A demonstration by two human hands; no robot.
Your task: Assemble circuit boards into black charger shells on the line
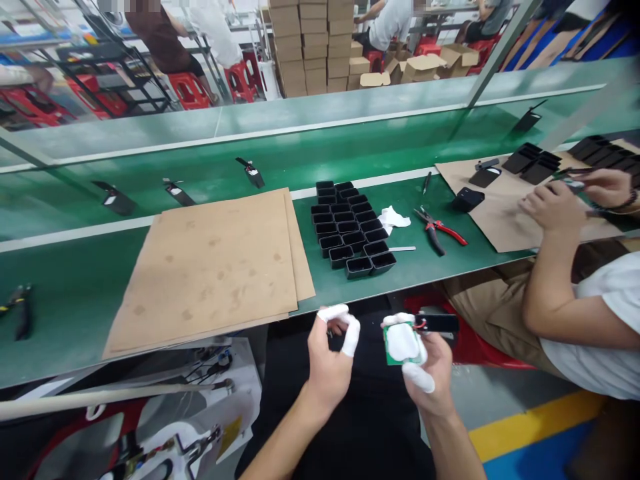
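Observation:
My right hand (434, 373), with white finger cots on its fingertips, grips a small green circuit board (389, 352). A rounded white patch (402, 343) covers most of the board's face. Red wires run from the board to a flat black part (438, 323) lying along the same hand. To the left, my left hand (331, 353) is apart from the board, its thumb and fingers curved into a loose ring with no object visible between them. White cots cover its thumb and index finger too. Both hands are over my lap, below the bench edge.
Black open boxes (359, 267) stand grouped on the green bench (425, 270). Nearby are red-and-black pliers (434, 230), white tissue (393, 219) and cardboard sheets (215, 267). Black units with antenna-like tops (253, 175) sit behind. A co-worker's hands (557, 203) work at right.

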